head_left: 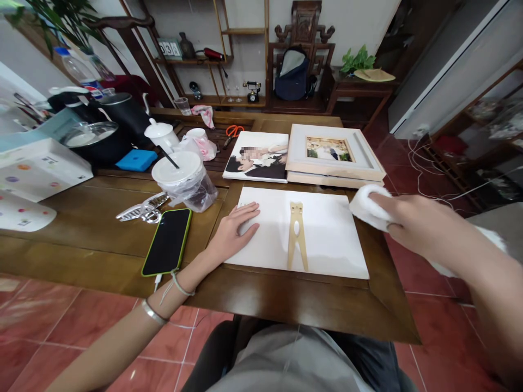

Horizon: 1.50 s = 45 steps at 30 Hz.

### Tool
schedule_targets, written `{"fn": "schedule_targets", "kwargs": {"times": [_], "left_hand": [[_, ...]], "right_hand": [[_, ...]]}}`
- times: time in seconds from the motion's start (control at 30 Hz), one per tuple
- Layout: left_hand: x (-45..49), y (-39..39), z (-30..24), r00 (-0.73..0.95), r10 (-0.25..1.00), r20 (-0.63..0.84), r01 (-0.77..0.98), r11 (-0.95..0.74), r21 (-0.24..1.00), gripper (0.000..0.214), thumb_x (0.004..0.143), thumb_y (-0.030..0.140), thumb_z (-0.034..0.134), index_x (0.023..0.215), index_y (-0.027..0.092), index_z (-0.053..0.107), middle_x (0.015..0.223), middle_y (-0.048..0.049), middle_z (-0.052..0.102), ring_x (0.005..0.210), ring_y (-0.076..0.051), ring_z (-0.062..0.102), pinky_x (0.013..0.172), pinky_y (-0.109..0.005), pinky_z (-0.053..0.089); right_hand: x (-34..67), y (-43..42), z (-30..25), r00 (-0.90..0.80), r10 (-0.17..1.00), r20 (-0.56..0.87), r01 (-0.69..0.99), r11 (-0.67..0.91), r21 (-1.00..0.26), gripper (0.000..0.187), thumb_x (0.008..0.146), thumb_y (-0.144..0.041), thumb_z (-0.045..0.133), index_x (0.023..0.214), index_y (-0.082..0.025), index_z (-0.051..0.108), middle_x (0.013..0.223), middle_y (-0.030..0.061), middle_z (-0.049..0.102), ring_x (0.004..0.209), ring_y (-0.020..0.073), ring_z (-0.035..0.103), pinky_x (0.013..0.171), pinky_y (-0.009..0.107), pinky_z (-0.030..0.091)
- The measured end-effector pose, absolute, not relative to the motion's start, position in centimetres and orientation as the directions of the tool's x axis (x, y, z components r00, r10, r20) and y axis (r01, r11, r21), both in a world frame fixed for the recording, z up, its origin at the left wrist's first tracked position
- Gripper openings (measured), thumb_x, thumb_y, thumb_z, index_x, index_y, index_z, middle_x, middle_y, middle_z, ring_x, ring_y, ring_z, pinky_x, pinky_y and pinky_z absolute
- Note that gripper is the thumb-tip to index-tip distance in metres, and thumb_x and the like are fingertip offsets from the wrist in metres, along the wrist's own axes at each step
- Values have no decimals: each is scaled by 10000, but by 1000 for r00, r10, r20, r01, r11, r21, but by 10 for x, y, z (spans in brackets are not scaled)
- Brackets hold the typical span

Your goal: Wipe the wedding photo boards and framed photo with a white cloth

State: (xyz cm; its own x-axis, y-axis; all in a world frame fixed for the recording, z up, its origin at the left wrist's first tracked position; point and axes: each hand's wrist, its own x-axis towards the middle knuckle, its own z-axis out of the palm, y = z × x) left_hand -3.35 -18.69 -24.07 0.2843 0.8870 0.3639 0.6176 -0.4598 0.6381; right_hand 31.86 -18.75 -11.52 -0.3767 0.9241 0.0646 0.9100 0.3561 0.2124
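Observation:
My left hand (236,231) lies flat on the left edge of a white board (265,250), fingers stretched out. A tan two-legged stand piece (297,234) rests on the middle of the board. Out past the board's right edge, my right hand (408,218) grips a bunched white cloth (371,206); the forearm is blurred. Behind the board lie a photo print (257,158) of two people and a stack of framed pictures (281,130), the upper one a white picture frame (362,147) around a small photo.
Left of the board are a phone (168,242) with a green case, a metal hair clip (145,209) and a lidded cup (177,171) in a plastic bag. Orange-handled scissors (233,132) lie at the back. A black kettle (125,117) stands further left. The table edge (368,310) runs close to my lap.

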Motion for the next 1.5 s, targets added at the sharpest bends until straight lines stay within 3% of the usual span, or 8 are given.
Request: {"fn": "schedule_targets", "kwargs": {"times": [0.17, 0.3, 0.63, 0.93, 1.1, 1.23, 1.33, 1.5], "left_hand": [[-34, -187, -242, 278, 887, 369, 618, -459, 638, 298, 860, 290, 560, 1130, 202, 651, 1272, -98, 610, 1233, -242, 528, 1100, -500, 336], [-34, -187, -243, 282, 885, 370, 620, -463, 633, 299, 861, 290, 560, 1134, 205, 649, 1271, -94, 611, 1235, -242, 526, 1101, -490, 339], [-35, -187, -242, 284, 891, 355, 621, -453, 639, 296, 857, 288, 563, 1129, 212, 650, 1275, -92, 609, 1238, -244, 522, 1100, -506, 332], [-35, -187, -243, 289, 885, 365, 616, -464, 636, 302, 856, 281, 567, 1134, 197, 649, 1267, -100, 614, 1237, -249, 523, 1093, -497, 341], [-35, -187, -243, 297, 883, 363, 623, -467, 628, 308, 855, 279, 569, 1144, 205, 645, 1269, -96, 613, 1240, -251, 520, 1101, -503, 323], [-34, -187, -243, 292, 885, 362, 622, -464, 631, 312, 852, 272, 571, 1146, 197, 645, 1270, -99, 613, 1241, -254, 518, 1102, -499, 324], [-35, -186, -244, 292, 883, 368, 618, -468, 632, 309, 852, 269, 571, 1143, 195, 646, 1269, -98, 614, 1237, -250, 523, 1102, -494, 326], [-35, -186, -246, 290, 882, 372, 614, -469, 635, 307, 853, 267, 569, 1142, 197, 644, 1274, -98, 609, 1238, -247, 523, 1104, -492, 326]], "right_hand": [[305, -215, -116, -498, 746, 443, 862, 367, 350, 267, 772, -85, 479, 983, -210, 585, 1065, 196, 625, 1079, 353, 513, 714, 444, 440], [290, -203, -156, -680, 659, 321, 733, 595, 330, 300, 789, 3, 476, 924, -207, 642, 1392, 124, 483, 1252, 357, 416, 868, 511, 430], [277, -186, -196, -680, 722, 128, 731, 680, 51, 460, 699, 12, 504, 1095, -180, 637, 1444, 105, 420, 1365, 387, 257, 1016, 718, 228], [283, -244, -166, -755, 653, -59, 652, 738, -172, 523, 648, 59, 411, 1013, -238, 641, 1460, 13, 405, 1408, 300, 175, 1092, 644, 204], [298, -280, -138, -765, 631, -127, 637, 713, -295, 538, 693, -8, 415, 1112, -301, 582, 1463, -16, 395, 1344, 262, 355, 1014, 480, 430], [310, -274, -124, -711, 702, -35, 687, 683, -247, 532, 736, -49, 397, 1179, -307, 536, 1225, 48, 608, 1017, 254, 635, 745, 352, 558], [307, -245, -127, -589, 805, 69, 793, 593, -139, 432, 767, -45, 367, 1114, -220, 556, 901, 93, 665, 762, 268, 654, 601, 365, 531], [279, -193, -165, -571, 773, 277, 814, 576, 70, 362, 711, 10, 463, 995, -156, 613, 1292, 178, 540, 1236, 371, 456, 977, 572, 393]]}}
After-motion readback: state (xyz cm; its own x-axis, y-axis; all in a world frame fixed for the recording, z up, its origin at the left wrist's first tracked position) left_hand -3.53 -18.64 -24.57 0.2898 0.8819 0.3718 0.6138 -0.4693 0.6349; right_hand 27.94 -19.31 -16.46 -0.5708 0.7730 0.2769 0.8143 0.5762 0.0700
